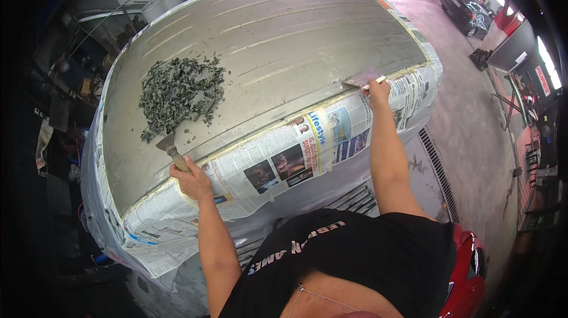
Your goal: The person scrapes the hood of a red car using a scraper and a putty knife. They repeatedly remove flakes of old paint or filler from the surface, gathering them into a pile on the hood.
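Observation:
My left hand [193, 181] is closed around the wooden handle of a scraper [174, 151]. Its flared metal blade rests on the near left part of a ribbed grey-green vehicle roof [284, 40], just beside a heap of dark, curled paint flakes [180, 90]. Over toward the right, my right hand [377, 92] grips the pale handle of a flat, wide-ended tool [358, 79]. That tool lies low at the roof's near edge; whether its end is bristle or blade I cannot make out.
Taped newspaper [284, 161] covers the roof's near side, with plastic sheeting [100, 199] hanging below. A floor grate [438, 170] runs at the right. A dark car [466, 11] stands farther off; a red vehicle part [467, 265] is close at my right. Buckets [163, 3] sit beyond the left edge.

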A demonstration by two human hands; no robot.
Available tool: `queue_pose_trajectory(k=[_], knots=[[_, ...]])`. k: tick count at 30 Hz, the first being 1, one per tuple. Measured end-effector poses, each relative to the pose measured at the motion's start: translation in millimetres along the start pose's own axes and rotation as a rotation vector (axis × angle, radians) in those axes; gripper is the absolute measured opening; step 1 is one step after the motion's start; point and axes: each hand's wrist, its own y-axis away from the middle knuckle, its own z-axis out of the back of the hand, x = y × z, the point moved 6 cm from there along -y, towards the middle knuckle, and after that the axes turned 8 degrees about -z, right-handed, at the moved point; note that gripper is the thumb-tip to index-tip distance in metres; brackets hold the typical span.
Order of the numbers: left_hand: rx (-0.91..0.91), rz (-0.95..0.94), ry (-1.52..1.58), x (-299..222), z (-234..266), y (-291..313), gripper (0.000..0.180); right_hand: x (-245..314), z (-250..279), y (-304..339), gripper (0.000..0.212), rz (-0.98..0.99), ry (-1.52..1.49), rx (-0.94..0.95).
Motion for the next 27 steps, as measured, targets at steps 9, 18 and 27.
queue_pose_trajectory(k=[9,18,27], knots=[[-0.031,-0.02,0.01,2,2,2,0.049,8,-109,99,0.021,0.067,-0.07,0.321],[-0.002,0.001,0.002,-1,-2,1,0.051,80,11,-29,0.036,0.533,0.426,-0.269],[0.015,0.031,-0.013,7,-2,-1,0.053,79,-48,34,0.038,0.744,1.109,-0.036]])
